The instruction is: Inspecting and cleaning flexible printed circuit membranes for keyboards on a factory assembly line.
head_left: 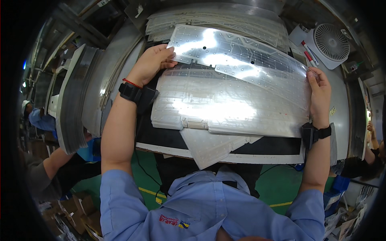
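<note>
Between my hands is a clear plastic film sheet (237, 52) with fine printed lines, dots and small dark holes, glaring under the light. My left hand (155, 62) pinches its left end, and my right hand (319, 82) pinches its right end. The sheet is tilted above a thick stack of similar translucent sheets (193, 92) on the dark tabletop. Whether its lower edge touches the stack I cannot tell. One loose sheet (209, 148) pokes out from under the stack over the table's near edge.
Behind lies another pile of sheets (225, 20). A white fan (330, 40) stands at the far right, with markers (309, 55) beside it. Tall stacks of sheets (74, 96) line the left. The table's pale front edge (265, 158) runs near my body. Other people sit at both sides.
</note>
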### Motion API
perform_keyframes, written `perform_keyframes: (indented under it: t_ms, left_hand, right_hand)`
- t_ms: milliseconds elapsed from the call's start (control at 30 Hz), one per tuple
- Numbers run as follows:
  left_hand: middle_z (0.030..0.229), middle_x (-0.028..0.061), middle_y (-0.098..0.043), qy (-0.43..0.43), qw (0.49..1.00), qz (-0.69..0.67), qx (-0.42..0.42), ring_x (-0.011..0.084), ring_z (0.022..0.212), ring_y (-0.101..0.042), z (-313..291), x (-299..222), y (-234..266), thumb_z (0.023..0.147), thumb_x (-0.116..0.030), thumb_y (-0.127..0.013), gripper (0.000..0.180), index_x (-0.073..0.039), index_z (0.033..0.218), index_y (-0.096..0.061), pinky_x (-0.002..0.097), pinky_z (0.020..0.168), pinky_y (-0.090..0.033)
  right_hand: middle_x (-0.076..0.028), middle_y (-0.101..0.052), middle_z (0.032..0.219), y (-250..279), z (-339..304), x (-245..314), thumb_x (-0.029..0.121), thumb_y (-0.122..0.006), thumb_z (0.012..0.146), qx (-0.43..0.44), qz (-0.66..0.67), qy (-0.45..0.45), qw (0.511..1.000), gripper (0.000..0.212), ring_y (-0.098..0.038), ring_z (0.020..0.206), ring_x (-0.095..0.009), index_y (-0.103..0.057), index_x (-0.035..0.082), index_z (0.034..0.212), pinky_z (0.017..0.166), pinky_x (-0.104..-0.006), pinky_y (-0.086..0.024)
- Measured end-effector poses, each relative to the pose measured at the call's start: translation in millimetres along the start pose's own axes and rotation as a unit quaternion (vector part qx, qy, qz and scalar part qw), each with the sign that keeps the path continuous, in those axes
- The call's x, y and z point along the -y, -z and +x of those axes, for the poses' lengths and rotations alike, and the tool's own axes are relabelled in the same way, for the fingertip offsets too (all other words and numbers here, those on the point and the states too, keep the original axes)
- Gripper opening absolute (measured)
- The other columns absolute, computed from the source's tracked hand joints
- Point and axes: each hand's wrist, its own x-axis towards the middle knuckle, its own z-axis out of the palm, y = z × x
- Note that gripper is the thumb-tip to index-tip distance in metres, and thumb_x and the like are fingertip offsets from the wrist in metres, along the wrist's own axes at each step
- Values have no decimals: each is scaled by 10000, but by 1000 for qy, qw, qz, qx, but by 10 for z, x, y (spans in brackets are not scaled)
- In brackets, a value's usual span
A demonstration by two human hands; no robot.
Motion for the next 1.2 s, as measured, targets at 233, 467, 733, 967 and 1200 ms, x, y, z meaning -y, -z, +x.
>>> perform_keyframes:
  t_ms: [233, 467, 733, 967, 1200]
  left_hand:
    - [996, 47, -648, -60, 989, 133, 37, 71, 832, -608, -1, 27, 18, 955, -152, -569, 262, 10, 1160, -580, 202, 757, -519]
    - [999, 50, -638, -23, 999, -27, 4, 81, 838, -608, -68, -97, -59, 989, -215, -515, 300, 3, 1191, -555, 204, 745, -519]
    - [917, 8, -634, -107, 987, 116, 11, 42, 750, -565, -8, 30, -11, 952, -241, -594, 336, -1, 1184, -550, 169, 648, -444]
    - [903, 2, -623, -86, 988, 125, 12, 30, 624, -535, -69, -69, -45, 949, -214, -598, 338, -15, 1213, -528, 152, 521, -400]
    - [900, 63, -666, -96, 986, 128, 56, 100, 685, -616, -38, -19, 3, 865, -100, -688, 401, -2, 1210, -509, 206, 580, -469]
  right_hand:
    - [-13, -629, 950, 12, 15, -34, 85, -610, 934, 4, 7, -4, 1000, 193, -557, 872, -78, -620, 14, 1113, 802, -208, -427]
    - [-15, -632, 954, 16, 5, -34, 82, -607, 934, -7, 1, -8, 1000, 191, -562, 883, -83, -621, 17, 1113, 810, -211, -428]
    - [-1, -619, 943, 9, 33, -35, 99, -600, 941, 16, -3, 2, 1000, 189, -546, 865, -73, -616, 21, 1112, 794, -204, -419]
    - [21, -602, 965, 53, 41, -111, 114, -586, 951, 16, 33, 7, 999, 205, -527, 851, -52, -598, 30, 1138, 757, -192, -412]
    - [13, -591, 998, 125, 55, -199, 125, -562, 970, 4, 25, -5, 1000, 201, -528, 890, -56, -590, 29, 1144, 797, -189, -412]
